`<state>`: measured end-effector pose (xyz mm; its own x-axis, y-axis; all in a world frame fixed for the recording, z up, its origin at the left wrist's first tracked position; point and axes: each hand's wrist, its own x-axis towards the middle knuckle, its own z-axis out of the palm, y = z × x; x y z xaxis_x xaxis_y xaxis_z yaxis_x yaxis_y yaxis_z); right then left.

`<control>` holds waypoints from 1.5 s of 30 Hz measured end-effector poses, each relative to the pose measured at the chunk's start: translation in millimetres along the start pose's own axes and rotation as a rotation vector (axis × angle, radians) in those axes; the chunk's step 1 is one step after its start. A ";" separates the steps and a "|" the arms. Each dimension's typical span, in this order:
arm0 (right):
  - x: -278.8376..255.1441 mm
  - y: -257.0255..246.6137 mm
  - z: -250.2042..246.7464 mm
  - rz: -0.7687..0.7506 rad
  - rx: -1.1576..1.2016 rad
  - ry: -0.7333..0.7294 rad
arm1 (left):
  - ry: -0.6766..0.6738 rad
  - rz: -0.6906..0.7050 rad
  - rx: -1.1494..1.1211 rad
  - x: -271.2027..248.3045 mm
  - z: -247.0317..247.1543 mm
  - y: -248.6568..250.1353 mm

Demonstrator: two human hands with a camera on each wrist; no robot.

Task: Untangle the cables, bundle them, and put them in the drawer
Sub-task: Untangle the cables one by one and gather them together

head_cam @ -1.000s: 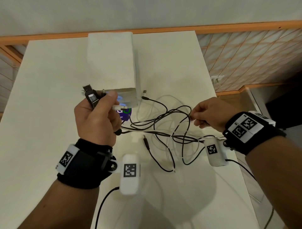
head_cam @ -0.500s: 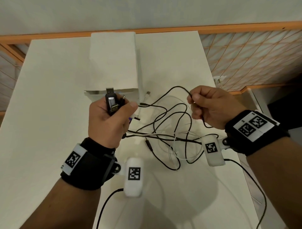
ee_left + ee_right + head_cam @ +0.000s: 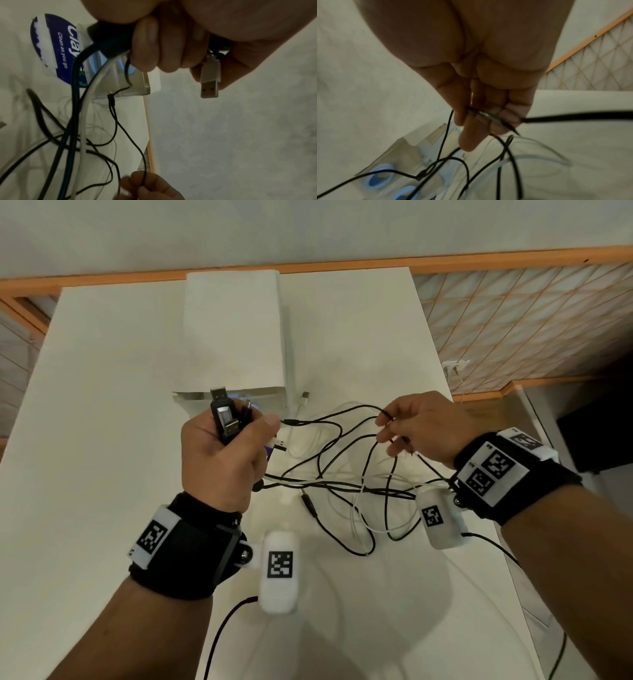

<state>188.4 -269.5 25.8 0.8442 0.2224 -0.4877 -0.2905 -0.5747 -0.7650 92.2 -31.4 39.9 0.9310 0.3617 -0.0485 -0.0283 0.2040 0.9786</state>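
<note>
Left hand [image 3: 222,460]: fist closed round a clutch of plugs [image 3: 224,419], ends gathered, leads trailing out beneath it. Right hand [image 3: 421,428]: thumb and fingers pinching one thin black cable [image 3: 342,414], now lower and further out from the left hand than half a second ago, the strand drawn sideways. Cables [image 3: 346,484]: loose tangle on the table [image 3: 85,440] between the hands, loops still crossing. Drawer unit [image 3: 236,337]: just beyond the left hand. Judgement: untangling only, one strand coming free; no bundling yet.
</note>
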 end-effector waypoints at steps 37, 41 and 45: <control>-11.5 11.8 -26.3 0.102 -0.644 0.429 | 0.212 -0.132 -0.252 -1.1 2.0 13.7; -13.8 45.8 -18.2 0.175 -0.635 0.382 | 0.131 -0.113 -0.298 0.1 13.2 27.9; -20.6 63.9 -10.6 0.278 -0.670 0.262 | 0.063 -0.107 -0.303 1.6 18.9 38.1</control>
<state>157.2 -319.1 -8.7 0.8835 -0.1458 -0.4452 -0.2432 -0.9550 -0.1699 99.5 -40.3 80.9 0.9104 0.3773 -0.1698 -0.0470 0.5021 0.8635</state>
